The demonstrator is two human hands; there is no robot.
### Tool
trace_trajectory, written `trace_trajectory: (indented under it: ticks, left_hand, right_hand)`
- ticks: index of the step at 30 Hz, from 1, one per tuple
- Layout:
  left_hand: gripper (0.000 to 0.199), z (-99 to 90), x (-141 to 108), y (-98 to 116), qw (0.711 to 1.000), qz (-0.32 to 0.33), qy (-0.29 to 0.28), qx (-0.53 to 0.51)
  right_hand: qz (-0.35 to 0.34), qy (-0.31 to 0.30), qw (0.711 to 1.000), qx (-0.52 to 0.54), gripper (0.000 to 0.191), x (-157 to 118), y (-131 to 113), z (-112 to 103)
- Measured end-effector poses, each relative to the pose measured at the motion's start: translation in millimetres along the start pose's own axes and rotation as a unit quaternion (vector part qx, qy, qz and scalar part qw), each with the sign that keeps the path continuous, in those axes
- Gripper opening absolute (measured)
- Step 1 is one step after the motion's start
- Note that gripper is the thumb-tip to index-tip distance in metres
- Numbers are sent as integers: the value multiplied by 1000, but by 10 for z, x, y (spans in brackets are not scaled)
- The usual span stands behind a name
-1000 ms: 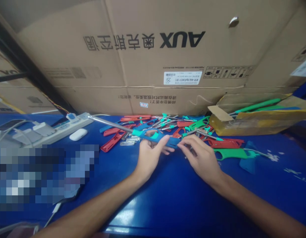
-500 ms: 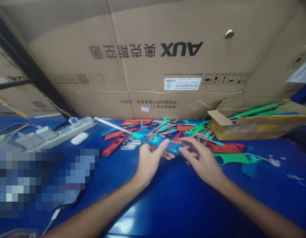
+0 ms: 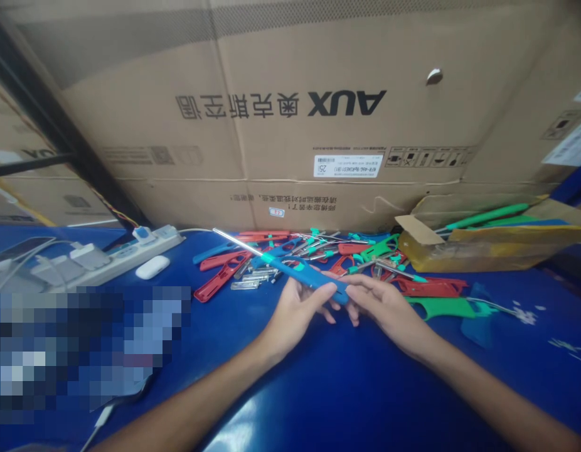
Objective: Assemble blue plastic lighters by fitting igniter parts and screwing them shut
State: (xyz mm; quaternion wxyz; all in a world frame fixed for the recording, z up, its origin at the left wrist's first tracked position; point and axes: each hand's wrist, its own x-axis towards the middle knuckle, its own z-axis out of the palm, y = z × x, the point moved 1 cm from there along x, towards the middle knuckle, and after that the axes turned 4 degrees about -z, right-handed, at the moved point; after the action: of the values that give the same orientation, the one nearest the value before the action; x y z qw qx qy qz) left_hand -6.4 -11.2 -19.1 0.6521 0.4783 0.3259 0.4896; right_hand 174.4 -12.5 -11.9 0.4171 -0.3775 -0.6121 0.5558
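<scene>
head view: the blue plastic stick lighter with a silver metal tube (image 3: pixel 316 276) is held above the blue table (image 3: pixel 347 389), short of the jumbled red, green and blue plastic handles (image 3: pixel 222 280) along the far edge. the left hand (image 3: pixel 293 314) wraps the handle, thumb on top; the right hand (image 3: pixel 387 307) has its fingers narrowed on the butt end. the step seems to be two-handed work at that end; the next move likely calls for a steady left grip. both forearms angle in from the near edge; the tube points far left.
</scene>
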Motion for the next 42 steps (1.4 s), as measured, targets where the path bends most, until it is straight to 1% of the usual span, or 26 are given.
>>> trace_trajectory:
  ticks: [6,8,9,10,11,12,13,14,15,16,18,20,22,23,24,26,28,30,32,34,36,39,42]
  left_hand:
    - [39,-23,2,63,1000,-6,-3,16]
    - [38,-24,1,94,1000,-5,-5,19]
    - [37,-24,2,106,1000,-5,-4,20]
    - [36,-25,6,115,1000,-4,-1,19]
    - [35,-27,10,122,1000,-3,1,17]
    - [34,-30,15,125,1000,-2,2,15]
    - [32,-33,20,125,1000,-2,2,11]
    - [31,-37,23,123,1000,-2,0,7]
    - [29,-41,25,117,1000,-4,-4,3]
    - [27,-46,24,109,1000,-9,-8,-2]
    - [25,-54,20,88,1000,-20,-14,-15]
    - [24,-60,13,66,999,-32,-23,-25]
    - [25,-62,10,52,998,-37,-34,-30]
    - [25,-61,10,50,998,-38,-39,-30]
    - [26,-60,11,50,998,-38,-42,-28]
    - [26,-57,14,56,998,-38,-42,-25]
    - [28,-55,17,61,998,-46,-41,-22]
    - [30,-51,16,60,997,-57,-48,-15]
    - [31,-48,14,51,996,-64,-59,-8]
    - [30,-48,13,39,996,-67,-62,-7]
    - [28,-47,13,28,996,-72,-57,-9]
    - [23,-44,19,17,995,-82,-57,-1]
    - [18,-43,31,9,994,-93,-50,-4]
  right_hand:
    - [-10,-15,997,-72,40,-6,-35,-15]
    - [-21,-11,993,-117,39,2,-49,-60]
    - [-37,2,987,-156,37,11,-66,-111]
    - [-62,21,976,-206,35,23,-93,-184]
    - [-92,44,959,-264,32,37,-126,-278]
    - [-134,70,934,-325,30,51,-167,-389]
    - [-166,80,907,-379,28,63,-208,-508]
    - [-182,77,887,-417,27,71,-244,-630]
    - [-176,53,878,-442,28,74,-271,-747]
    - [-157,22,876,-456,30,70,-291,-851]
    - [-95,-36,880,-463,33,35,-313,-1005]
    - [-14,-84,883,-461,36,-27,-314,-1078]
    - [51,-117,869,-478,37,-96,-304,-1087]
    - [67,-125,857,-495,37,-128,-298,-1079]
    - [73,-127,845,-515,36,-154,-291,-1068]
    - [62,-125,824,-548,32,-192,-281,-1048]
    - [43,-131,820,-556,27,-211,-281,-1039]
    - [13,-132,825,-550,25,-212,-307,-1041]
    - [-28,-116,829,-546,26,-195,-358,-1046]
    - [-77,-67,830,-549,29,-169,-422,-1032]
    - [-123,-7,838,-532,31,-150,-483,-973]
    - [-193,72,863,-462,26,-169,-552,-768]
    - [-260,174,864,-394,16,-239,-583,-483]
